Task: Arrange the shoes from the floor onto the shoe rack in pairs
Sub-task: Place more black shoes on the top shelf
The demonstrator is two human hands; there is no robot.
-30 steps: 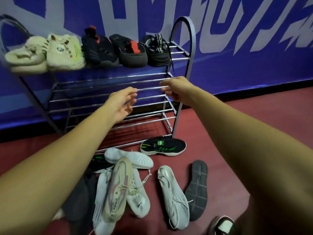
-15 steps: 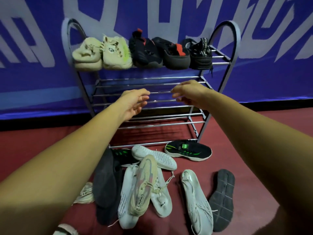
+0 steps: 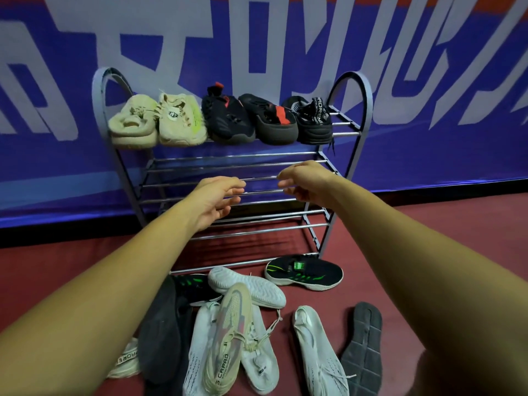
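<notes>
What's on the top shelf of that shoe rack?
Five shoes in a row: two cream shoes, two black-and-red shoes, one black lettered shoe. The bars beneath them are mostly covered.

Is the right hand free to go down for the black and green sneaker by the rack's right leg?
Probably yes. The right hand is empty in front of the middle shelf, and the black and green sneaker lies on the floor below it with nothing on top.

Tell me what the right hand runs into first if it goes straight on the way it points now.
Most likely the bare middle bars of the shoe rack: the right hand points at them with no shoe between. Depth is unclear; it may already be near them.
</notes>
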